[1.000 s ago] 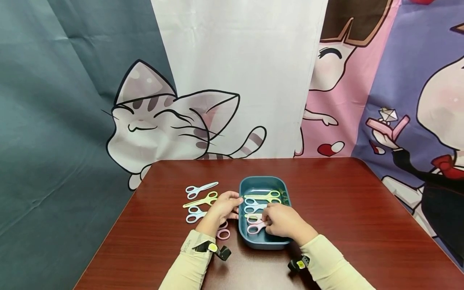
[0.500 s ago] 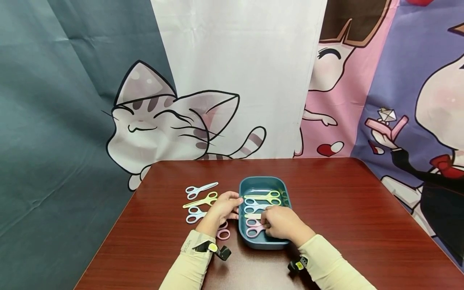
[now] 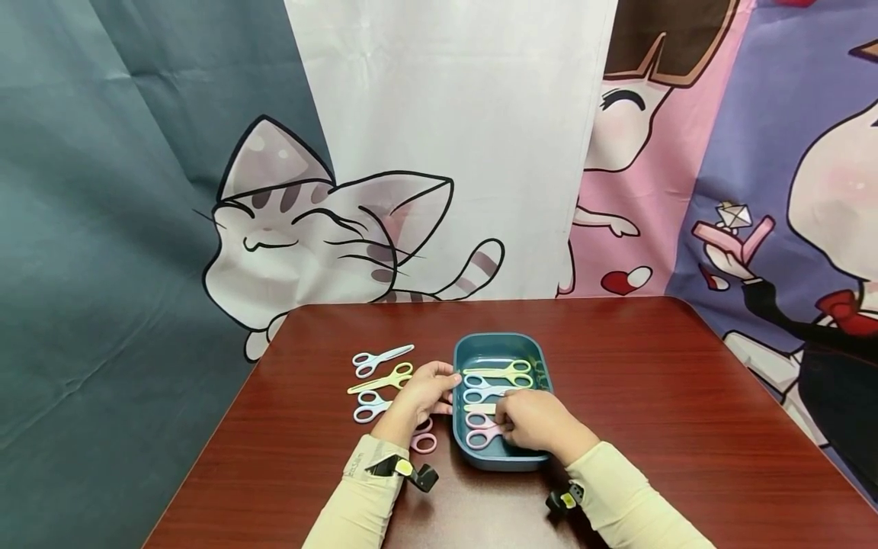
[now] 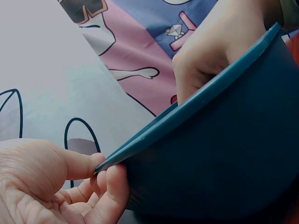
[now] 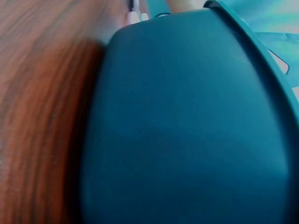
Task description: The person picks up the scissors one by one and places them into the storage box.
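A teal tray [image 3: 501, 463] holds several small scissors: a yellow-green pair [image 3: 517, 374] at the back, a blue pair [image 3: 475, 396] in front of it, and pink-handled scissors [image 3: 479, 439] nearer the front. My right hand [image 3: 538, 421] is inside the tray, its fingers bent at the pink-handled scissors; its fingertips are hidden. My left hand [image 3: 424, 393] is at the tray's left side. In the left wrist view, the left hand [image 4: 70, 182] pinches the rim [image 4: 135, 144] between thumb and fingers. The right wrist view is filled by the tray's outer wall [image 5: 187, 116].
On the brown table [image 3: 274, 457], left of the tray, lie light blue scissors [image 3: 370, 363], yellow-green scissors [image 3: 384, 380], blue-handled scissors [image 3: 369, 408] and pink-handled scissors [image 3: 424, 443] partly behind the left hand. A printed cloth [image 3: 480, 114] hangs behind the table.
Over the last second, the pink-handled scissors in the tray have turned slightly and shifted a little toward its left, with my right hand at them. My left hand has stayed at the rim.
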The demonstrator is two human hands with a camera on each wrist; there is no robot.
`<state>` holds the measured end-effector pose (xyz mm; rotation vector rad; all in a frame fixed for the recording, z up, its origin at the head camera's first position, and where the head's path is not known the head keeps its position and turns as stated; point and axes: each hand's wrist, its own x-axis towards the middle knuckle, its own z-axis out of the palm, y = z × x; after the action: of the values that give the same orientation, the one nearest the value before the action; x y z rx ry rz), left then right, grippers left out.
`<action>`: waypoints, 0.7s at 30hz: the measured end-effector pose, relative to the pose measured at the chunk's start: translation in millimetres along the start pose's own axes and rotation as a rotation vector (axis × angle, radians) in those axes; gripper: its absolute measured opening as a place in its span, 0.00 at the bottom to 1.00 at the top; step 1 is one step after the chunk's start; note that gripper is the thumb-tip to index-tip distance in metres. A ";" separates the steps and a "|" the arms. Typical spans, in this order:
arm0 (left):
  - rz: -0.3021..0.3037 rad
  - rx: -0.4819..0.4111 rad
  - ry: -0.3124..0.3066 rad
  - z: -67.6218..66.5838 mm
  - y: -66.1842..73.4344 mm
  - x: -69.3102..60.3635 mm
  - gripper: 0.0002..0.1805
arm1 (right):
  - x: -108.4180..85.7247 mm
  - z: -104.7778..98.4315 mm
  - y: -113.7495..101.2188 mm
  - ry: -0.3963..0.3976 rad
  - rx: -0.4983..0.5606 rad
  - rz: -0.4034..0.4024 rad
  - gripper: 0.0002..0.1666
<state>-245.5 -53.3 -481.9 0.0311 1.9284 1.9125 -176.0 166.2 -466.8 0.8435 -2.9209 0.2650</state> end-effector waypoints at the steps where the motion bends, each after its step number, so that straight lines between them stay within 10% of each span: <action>1: 0.001 -0.002 0.000 0.1 -0.5 -0.2 0.12 | 0.2 -0.2 1.2 0.015 0.007 -0.003 0.07; 6: 0.006 -0.008 0.004 0.2 -1.0 0.0 0.12 | 0.2 -4.3 13.6 0.232 0.095 0.040 0.13; 11: 0.000 -0.007 0.008 0.2 -0.5 0.5 0.12 | -3.9 -13.9 36.9 0.421 0.282 0.282 0.26; 16: 0.001 -0.002 0.012 0.5 -0.3 0.9 0.13 | -13.3 -19.9 60.4 0.322 0.563 0.590 0.35; 21: 0.004 0.000 0.017 0.5 -1.5 0.3 0.14 | -19.9 -14.7 74.9 0.154 1.072 0.636 0.26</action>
<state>-245.1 -52.8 -483.4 0.0190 1.9404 1.9212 -198.8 241.7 -465.7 -0.1466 -2.6429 1.9030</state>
